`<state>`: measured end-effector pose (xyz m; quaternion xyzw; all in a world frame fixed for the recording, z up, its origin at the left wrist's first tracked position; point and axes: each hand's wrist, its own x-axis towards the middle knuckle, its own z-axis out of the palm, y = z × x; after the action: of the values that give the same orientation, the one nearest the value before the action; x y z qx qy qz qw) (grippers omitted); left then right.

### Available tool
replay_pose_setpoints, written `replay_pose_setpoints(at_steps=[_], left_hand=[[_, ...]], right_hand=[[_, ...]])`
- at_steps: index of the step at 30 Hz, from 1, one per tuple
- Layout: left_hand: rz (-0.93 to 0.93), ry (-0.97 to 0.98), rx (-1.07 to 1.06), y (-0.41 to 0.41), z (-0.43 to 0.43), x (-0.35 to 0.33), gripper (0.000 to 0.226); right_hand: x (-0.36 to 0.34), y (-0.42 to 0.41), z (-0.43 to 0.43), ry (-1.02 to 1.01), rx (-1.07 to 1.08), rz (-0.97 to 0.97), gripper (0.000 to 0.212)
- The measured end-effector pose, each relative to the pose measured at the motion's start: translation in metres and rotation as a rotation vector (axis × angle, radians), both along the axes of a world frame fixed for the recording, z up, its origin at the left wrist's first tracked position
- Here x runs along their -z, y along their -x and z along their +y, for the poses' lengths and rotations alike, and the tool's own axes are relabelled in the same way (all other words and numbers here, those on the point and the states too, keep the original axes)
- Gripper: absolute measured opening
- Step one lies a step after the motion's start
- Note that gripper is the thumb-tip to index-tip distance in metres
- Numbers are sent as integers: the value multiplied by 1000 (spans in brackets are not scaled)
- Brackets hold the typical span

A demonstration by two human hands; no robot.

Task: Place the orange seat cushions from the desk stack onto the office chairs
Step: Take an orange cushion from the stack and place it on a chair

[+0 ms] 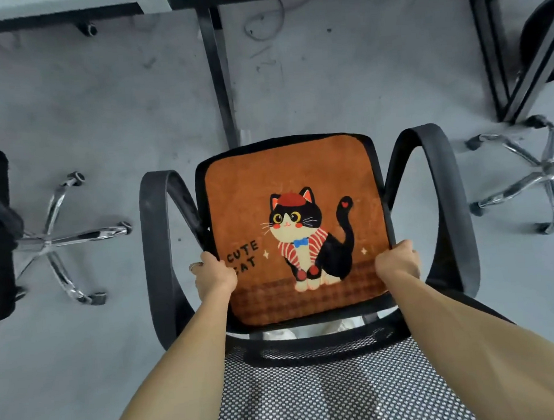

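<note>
A grey floor [100, 107], scuffed in places, is seen from above, with black desk frames [219, 83] running along the far side. An office chair [376, 158] is viewed from behind, over its dotted mesh backrest [329, 395].

The orange seat cushion [255, 191] is grasped at both side edges. The left hand [213, 277] is clenched on the left edge beside the printed words "CUTE CAT", the fingers curled around the edge and out of sight. The right hand [397, 261] is clenched on the right edge in the same way. Both grips are set towards the near part of the cushion, at about the same level.

The cushion lies on the seat with its cat picture facing up. A thin black rim of seat is left showing along the far edge and down both sides, so the cushion is set almost squarely inside the seat outline. Whether the near corners are pressed flat or lifted a little cannot be told.

The hands are flanked closely by the left armrest [156, 249] and the right armrest [443, 199] — only narrow gaps are left on each side. Beyond the armrests, the chrome base [60, 239] of a second chair and another chrome star base [542, 174] stand well apart on open floor.
</note>
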<state>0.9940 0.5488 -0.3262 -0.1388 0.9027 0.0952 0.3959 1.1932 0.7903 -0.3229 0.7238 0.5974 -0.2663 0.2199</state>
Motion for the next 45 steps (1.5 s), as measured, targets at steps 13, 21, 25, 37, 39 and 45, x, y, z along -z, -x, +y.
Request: replay_pose_setpoints(at_steps=[13, 21, 25, 37, 39, 45], left_hand=[[109, 12, -28, 1, -6, 5, 18], [83, 5, -36, -2, -7, 5, 24], [73, 19, -34, -2, -6, 5, 24], [132, 24, -77, -3, -3, 11, 36], [145, 27, -79, -1, -4, 16, 34], [124, 63, 33, -1, 4, 19, 49]], right_hand=[[5, -6, 1, -20, 50, 83, 23], [3, -10, -2, 3, 35, 50, 22], [3, -12, -2, 6, 26, 30, 25], [8, -16, -5, -23, -12, 32, 27], [12, -17, -4, -16, -26, 23, 28], [17, -17, -8, 35, -95, -58, 32]])
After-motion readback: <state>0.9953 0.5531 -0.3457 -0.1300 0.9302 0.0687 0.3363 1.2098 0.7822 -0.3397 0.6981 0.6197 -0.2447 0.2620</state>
